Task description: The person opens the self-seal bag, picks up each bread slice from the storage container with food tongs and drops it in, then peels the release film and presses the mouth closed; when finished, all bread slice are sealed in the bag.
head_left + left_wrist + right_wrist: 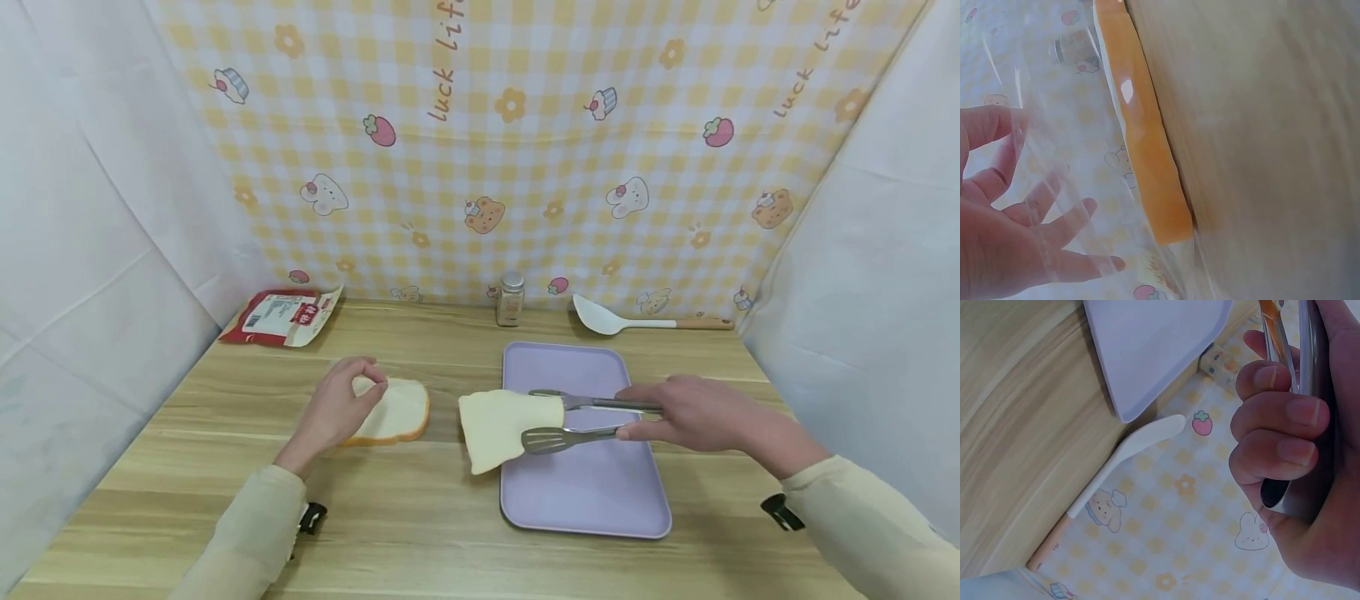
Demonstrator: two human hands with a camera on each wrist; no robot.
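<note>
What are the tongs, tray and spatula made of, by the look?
Tongs: likely metal, polished; bright reflections run along the arms.
Tray: probably plastic, smooth low-sheen; even lilac colour, no strong glare.
Spatula: white part silicone or plastic, can't tell which; uniform, no metallic shine. Brown handle end looks like wood by colour; grain too small to confirm.

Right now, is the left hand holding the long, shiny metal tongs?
No, the right hand holds the long, shiny metal tongs, which grip a squarish, pale-yellow bread slice.

The sleeves (pixel 251 527) are plain pale cream, with a small black fitting (pixel 312 518) beside each one.
</note>
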